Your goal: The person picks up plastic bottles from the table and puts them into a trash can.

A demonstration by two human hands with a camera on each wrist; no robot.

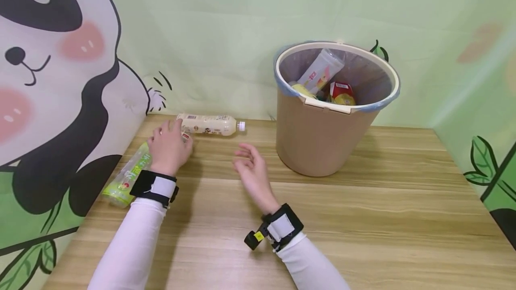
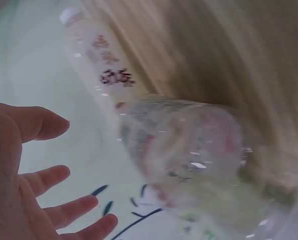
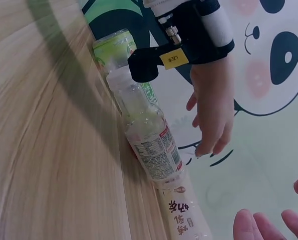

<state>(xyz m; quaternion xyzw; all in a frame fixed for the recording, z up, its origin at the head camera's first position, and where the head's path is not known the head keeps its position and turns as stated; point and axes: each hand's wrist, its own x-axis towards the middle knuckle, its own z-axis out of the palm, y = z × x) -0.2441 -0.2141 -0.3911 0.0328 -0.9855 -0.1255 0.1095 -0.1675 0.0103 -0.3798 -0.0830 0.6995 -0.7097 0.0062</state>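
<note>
My left hand hovers at the left of the table over a clear plastic bottle with a printed label. In the left wrist view, the fingers are spread and apart from this bottle. Just behind it lies a milky-coloured drink bottle with a white cap, on its side. A clear, green-printed plastic container lies left of that wrist. My right hand hangs above the middle of the table, fingers loosely bent, holding nothing. From the head view, the left hand hides most of the clear bottle.
A beige trash bin lined with a bag stands right of my right hand. Inside are a clear plastic package and a red and yellow package. Panda-printed fabric borders the wooden table at the back and sides.
</note>
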